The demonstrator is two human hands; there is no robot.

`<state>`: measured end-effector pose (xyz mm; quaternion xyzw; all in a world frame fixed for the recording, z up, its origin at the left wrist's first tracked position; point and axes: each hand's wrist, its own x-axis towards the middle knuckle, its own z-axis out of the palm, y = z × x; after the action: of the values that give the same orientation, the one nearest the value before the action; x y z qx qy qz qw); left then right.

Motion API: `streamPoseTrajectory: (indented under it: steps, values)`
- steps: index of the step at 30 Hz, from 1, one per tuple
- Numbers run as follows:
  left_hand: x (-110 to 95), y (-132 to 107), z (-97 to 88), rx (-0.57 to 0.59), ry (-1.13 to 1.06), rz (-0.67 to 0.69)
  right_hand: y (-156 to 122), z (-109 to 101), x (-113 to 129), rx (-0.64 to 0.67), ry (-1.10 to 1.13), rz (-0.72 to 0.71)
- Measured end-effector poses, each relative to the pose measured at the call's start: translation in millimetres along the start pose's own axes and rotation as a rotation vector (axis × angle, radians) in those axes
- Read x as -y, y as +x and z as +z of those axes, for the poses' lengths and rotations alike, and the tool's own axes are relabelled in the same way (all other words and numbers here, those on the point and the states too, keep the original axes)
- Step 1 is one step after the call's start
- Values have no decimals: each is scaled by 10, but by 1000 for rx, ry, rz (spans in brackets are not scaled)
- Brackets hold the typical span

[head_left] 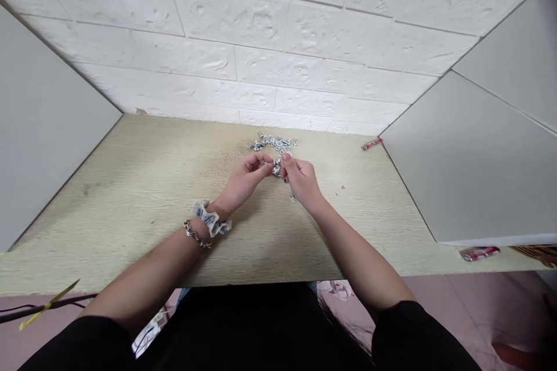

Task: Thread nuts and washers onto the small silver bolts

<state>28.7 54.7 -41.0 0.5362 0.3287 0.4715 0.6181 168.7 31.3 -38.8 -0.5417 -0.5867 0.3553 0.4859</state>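
Working with both hands close together over the pale, wood-grained desk point(152, 185), fingertips nearly meeting. Pinching with left hand point(246, 178), thumb and forefinger tips drawn together at small silvery metal fasteners point(277, 171). Located these in the narrow gap between left and right hand; too small and too covered by fingertips to count or identify exactly. Curling fingers inward on right hand point(301, 178), with thumb laid over forefinger beside the same fasteners; cannot tell whether gripping one, contact hidden.

Just beyond both hands: noted a loose pile of silvery metal bolts and nuts point(278, 142), some upright on their heads, others lying flat. Nearer the body, just beside right wrist: found a single small silvery metal piece point(292, 197). Well apart to the right of right hand, against the panel base: logged a red-and-silver cylinder point(371, 144), battery-like in form. Farther right and closer to the body, near the desk edge: logged a second red-and-silver cylinder point(480, 253).

On left wrist: recorded a ruffled blue-and-white fabric scrunchie point(212, 219) and, just behind, a silvery chain bracelet point(196, 235). Beyond hands and pile: observed a white brick-patterned wall point(261, 40).
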Motion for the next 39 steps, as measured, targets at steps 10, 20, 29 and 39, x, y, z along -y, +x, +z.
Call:
streamPoseTrajectory:
  steps: [10, 20, 29, 39]
  values:
    - [8, 5, -9, 31, 72, 10, 18, 5, 9, 14, -72, 31]
    - [-46, 2, -35, -13, 77, -53, -8, 34, 51, 10, -106, -96]
    - [-7, 26, -74, -35, -4, -89, -27, 58, 36, 65, -24, -73]
    - [-25, 15, -67, -17, 39, -124, 0, 49, 5, 47, -74, -254]
